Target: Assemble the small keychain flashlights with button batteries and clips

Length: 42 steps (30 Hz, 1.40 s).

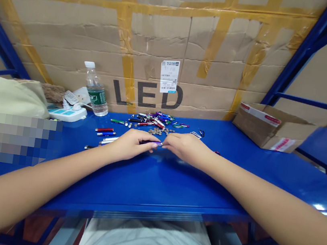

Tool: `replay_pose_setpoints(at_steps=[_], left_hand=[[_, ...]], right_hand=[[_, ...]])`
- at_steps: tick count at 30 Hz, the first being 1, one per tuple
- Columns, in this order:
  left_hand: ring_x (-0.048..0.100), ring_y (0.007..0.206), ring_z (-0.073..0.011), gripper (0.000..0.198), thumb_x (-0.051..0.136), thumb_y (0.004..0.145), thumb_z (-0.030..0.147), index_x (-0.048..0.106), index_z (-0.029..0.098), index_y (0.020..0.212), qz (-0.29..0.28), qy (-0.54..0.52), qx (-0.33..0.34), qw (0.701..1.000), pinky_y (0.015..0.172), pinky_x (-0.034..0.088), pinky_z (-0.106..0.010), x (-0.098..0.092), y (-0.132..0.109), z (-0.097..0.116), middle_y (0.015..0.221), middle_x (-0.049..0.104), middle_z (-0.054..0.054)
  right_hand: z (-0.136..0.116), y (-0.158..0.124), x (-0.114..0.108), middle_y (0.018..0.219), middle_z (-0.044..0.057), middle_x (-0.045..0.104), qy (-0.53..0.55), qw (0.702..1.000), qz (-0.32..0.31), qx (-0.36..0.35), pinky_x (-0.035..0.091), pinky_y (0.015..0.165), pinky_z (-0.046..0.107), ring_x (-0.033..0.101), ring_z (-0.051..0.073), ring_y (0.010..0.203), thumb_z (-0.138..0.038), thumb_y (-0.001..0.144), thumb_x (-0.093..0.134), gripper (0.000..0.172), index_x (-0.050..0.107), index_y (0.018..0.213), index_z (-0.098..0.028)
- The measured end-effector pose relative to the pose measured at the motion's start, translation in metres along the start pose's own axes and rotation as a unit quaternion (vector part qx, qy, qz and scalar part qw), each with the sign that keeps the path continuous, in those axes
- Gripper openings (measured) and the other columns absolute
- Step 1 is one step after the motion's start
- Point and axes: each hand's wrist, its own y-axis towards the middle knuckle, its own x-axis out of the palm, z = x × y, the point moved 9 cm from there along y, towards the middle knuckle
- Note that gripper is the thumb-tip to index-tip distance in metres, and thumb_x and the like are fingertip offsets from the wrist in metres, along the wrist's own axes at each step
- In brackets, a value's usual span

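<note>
A slim purple metal tube (154, 142), like a mini flashlight, lies level between my hands above the blue table. My left hand (131, 144) is closed round it, thumb along the near side. At the tube's right end, the fingertips of my right hand (183, 144) are pinched together; whatever small part they hold is hidden. Just beyond my hands are several small round metal discs (157, 131), like button cells. Behind them sits a pile of coloured tubes and clips (157, 121). Left of my left hand lie a red tube (104, 129), a blue tube (106, 134) and silver tubes (107, 140).
A water bottle (97, 93) and a white power strip (69, 113) stand at the back left, near a pale bag (9, 96). An open cardboard box (268, 127) is at the right. Tall taped cardboard (148, 55) and blue frame posts (300, 60) bound the table (142, 188).
</note>
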Motion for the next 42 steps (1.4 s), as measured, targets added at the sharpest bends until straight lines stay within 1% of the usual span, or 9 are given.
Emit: replay_pose_setpoints(at_steps=[4, 8, 13, 17, 23, 29, 32, 37, 42], left_hand=[[0.067, 0.076, -0.0143, 0.025, 0.052, 0.091, 0.029, 0.069, 0.017, 0.105, 0.03, 0.079, 0.074, 0.994, 0.074, 0.052, -0.024, -0.002, -0.003, 0.013, 0.083, 0.073, -0.003], [0.067, 0.086, -0.0161, 0.025, 0.052, 0.091, 0.029, 0.068, 0.016, 0.106, 0.069, 0.15, 0.139, 0.976, 0.079, 0.053, -0.026, -0.005, -0.007, 0.025, 0.094, 0.073, -0.007], [0.068, 0.087, -0.0162, 0.026, 0.049, 0.093, 0.028, 0.067, 0.015, 0.106, 0.109, 0.195, 0.179, 0.958, 0.08, 0.053, -0.027, -0.005, -0.014, 0.03, 0.095, 0.073, -0.008], [0.067, 0.086, -0.0169, 0.025, 0.05, 0.092, 0.029, 0.068, 0.015, 0.105, 0.108, 0.187, 0.15, 0.965, 0.079, 0.053, -0.027, -0.007, -0.009, 0.028, 0.095, 0.072, -0.007], [0.064, 0.068, -0.0127, 0.025, 0.053, 0.089, 0.034, 0.068, 0.018, 0.102, 0.057, 0.046, 0.017, 0.997, 0.07, 0.052, -0.024, -0.01, 0.005, 0.007, 0.084, 0.071, -0.002], [0.06, 0.063, -0.0107, 0.031, 0.047, 0.091, 0.038, 0.067, 0.017, 0.103, -0.018, -0.043, -0.036, 0.998, 0.062, 0.05, -0.021, 0.004, 0.002, -0.001, 0.082, 0.069, -0.002], [0.058, 0.062, -0.0103, 0.034, 0.044, 0.092, 0.039, 0.067, 0.016, 0.102, -0.029, -0.058, -0.042, 0.997, 0.061, 0.049, -0.021, 0.007, 0.0, -0.001, 0.08, 0.068, -0.002], [0.057, 0.061, -0.0107, 0.038, 0.038, 0.094, 0.042, 0.066, 0.016, 0.099, -0.041, -0.022, -0.052, 0.998, 0.059, 0.047, -0.021, 0.008, 0.0, -0.002, 0.075, 0.066, -0.001], [0.062, 0.083, -0.0168, 0.032, 0.043, 0.093, 0.04, 0.065, 0.017, 0.097, -0.044, 0.078, 0.03, 0.996, 0.076, 0.046, -0.026, 0.008, 0.001, 0.011, 0.092, 0.069, -0.005]], right_hand=[[-0.004, -0.001, 0.002, 0.08, 0.006, 0.066, -0.016, 0.999, 0.002, -0.031, 0.039, 0.06, 0.025, 0.058, 0.015, 0.066, -0.023, 0.093, 0.047, 0.019, 0.062, 0.086, -0.014], [-0.008, -0.002, -0.004, 0.079, 0.007, 0.065, 0.01, 0.998, 0.036, -0.059, 0.04, 0.061, 0.024, 0.057, 0.014, 0.067, -0.02, 0.093, 0.047, 0.018, 0.061, 0.085, -0.013], [-0.004, 0.0, -0.007, 0.077, 0.005, 0.064, 0.045, 0.997, 0.045, -0.036, 0.041, 0.062, 0.023, 0.055, 0.013, 0.065, -0.013, 0.088, 0.052, 0.01, 0.061, 0.084, -0.013], [0.0, 0.004, -0.006, 0.08, 0.005, 0.065, 0.063, 0.998, 0.03, -0.009, 0.042, 0.066, 0.024, 0.058, 0.014, 0.072, -0.013, 0.087, 0.054, 0.009, 0.062, 0.086, -0.014], [0.016, 0.009, -0.008, 0.085, 0.004, 0.068, 0.061, 0.995, -0.019, 0.077, 0.039, 0.068, 0.025, 0.061, 0.017, 0.079, -0.024, 0.091, 0.052, 0.013, 0.062, 0.088, -0.017], [0.008, 0.003, 0.001, 0.08, 0.005, 0.066, 0.045, 0.994, -0.086, 0.052, 0.032, 0.059, 0.025, 0.057, 0.016, 0.068, -0.03, 0.096, 0.038, 0.028, 0.06, 0.086, -0.017], [0.004, 0.001, 0.008, 0.072, 0.003, 0.061, 0.109, 0.988, -0.103, 0.028, 0.031, 0.057, 0.024, 0.051, 0.012, 0.059, -0.03, 0.097, 0.036, 0.031, 0.057, 0.08, -0.016], [0.003, 0.0, 0.014, 0.066, 0.0, 0.056, 0.179, 0.978, -0.103, 0.009, 0.032, 0.058, 0.024, 0.047, 0.011, 0.058, -0.032, 0.096, 0.037, 0.028, 0.052, 0.078, -0.017], [0.001, 0.001, 0.011, 0.066, -0.001, 0.053, 0.179, 0.981, -0.074, -0.009, 0.032, 0.058, 0.024, 0.045, 0.011, 0.058, -0.029, 0.096, 0.034, 0.026, 0.049, 0.078, -0.018]])
